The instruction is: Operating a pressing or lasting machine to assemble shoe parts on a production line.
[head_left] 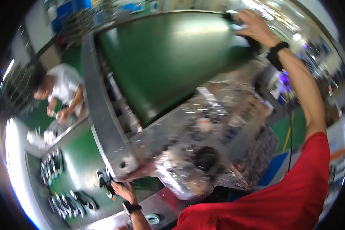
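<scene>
On the lower green belt, my left hand (125, 192) has its fingers at a dark shoe with a white sole (104, 181) and appears to grip its near side. The steel frame's corner hangs just above that shoe. My right arm stretches far up to the right, where my right hand (255, 28) curls over a dark object with a pale patch (232, 18), perhaps a shoe, at the far right of the upper green belt (168, 57). Blur and the fingers hide much of it. Both wrists wear black bands.
A grey steel rail (103, 99) edges the upper belt. Blurred, shiny machinery with a dark round knob (206, 158) stands before me. Several shoes (71, 204) sit in rows on the lower belt. Beyond the rail at left, a person in white (65, 88) works with both hands.
</scene>
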The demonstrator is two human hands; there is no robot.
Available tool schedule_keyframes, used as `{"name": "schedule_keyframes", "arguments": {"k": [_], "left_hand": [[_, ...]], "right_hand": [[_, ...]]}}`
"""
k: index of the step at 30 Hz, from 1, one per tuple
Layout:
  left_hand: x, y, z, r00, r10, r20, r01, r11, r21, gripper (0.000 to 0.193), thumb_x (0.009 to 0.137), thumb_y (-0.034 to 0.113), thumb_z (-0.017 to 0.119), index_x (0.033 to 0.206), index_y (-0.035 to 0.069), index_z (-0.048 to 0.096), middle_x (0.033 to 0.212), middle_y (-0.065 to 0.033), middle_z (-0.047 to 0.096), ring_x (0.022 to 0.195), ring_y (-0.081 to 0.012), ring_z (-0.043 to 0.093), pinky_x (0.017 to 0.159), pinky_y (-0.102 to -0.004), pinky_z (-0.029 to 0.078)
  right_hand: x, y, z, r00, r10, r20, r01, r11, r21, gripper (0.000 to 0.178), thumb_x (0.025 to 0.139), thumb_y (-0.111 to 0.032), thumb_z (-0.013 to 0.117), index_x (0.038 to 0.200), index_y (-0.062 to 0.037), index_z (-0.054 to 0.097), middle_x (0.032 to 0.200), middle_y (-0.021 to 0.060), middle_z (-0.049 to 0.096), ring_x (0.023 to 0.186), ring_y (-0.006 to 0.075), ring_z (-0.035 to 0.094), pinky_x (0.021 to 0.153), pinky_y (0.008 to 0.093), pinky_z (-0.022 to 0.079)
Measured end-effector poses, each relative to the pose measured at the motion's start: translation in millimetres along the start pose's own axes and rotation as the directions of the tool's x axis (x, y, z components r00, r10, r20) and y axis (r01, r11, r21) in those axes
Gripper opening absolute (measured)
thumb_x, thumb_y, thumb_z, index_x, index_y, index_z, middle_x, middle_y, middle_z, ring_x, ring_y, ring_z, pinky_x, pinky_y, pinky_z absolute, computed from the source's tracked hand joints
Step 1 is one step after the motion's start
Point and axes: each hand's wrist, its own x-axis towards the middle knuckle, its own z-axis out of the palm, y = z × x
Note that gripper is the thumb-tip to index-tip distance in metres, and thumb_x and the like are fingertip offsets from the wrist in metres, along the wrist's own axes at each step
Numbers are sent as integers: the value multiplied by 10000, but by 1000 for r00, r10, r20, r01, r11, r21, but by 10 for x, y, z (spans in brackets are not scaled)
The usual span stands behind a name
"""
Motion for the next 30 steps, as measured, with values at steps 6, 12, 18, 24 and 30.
{"name": "schedule_keyframes", "arguments": {"k": [6,12,18,24,30], "left_hand": [[-721,1900,-1497,803,436,407,187,464,-866,443,926,213,617,1282,-40,540,1316,-243,556,1234,-346,524,1066,-416,362],[-895,3556,-2648,459,888,28,87,-14,-996,746,952,525,517,1386,-75,419,1391,-225,489,1311,-317,465,1097,-402,342],[-2075,4656,-3038,-200,980,25,767,172,-619,845,885,562,595,1434,-33,355,1357,-176,523,1202,-280,547,1043,-398,414],[-3918,4780,-3076,-470,870,152,810,493,-318,542,967,297,553,1364,-47,419,1266,-148,569,1130,-244,584,997,-386,448],[-5894,4374,-3481,-621,783,38,346,318,-883,579,982,202,543,1455,-53,327,1298,-155,540,1138,-186,535,966,-300,432]], "right_hand": [[-538,-509,-1845,848,423,-320,-322,890,323,476,696,-294,838,970,39,637,836,177,662,775,236,643,719,339,507],[-2072,-809,-3027,670,670,-321,-355,669,653,404,831,-344,744,1026,0,657,907,77,695,791,145,652,701,283,510],[-3907,-1649,-3464,352,924,150,-531,65,845,338,885,-314,658,1013,-3,689,876,64,690,793,115,634,625,247,488],[-6141,-2964,-3938,-247,944,219,-334,-295,895,633,973,-540,453,1384,-59,434,1222,132,602,1129,222,595,720,324,536],[-7249,-4090,-4622,-780,625,-28,-395,-457,797,696,686,-191,817,1294,-23,523,1117,72,610,995,165,584,888,285,488]]}}
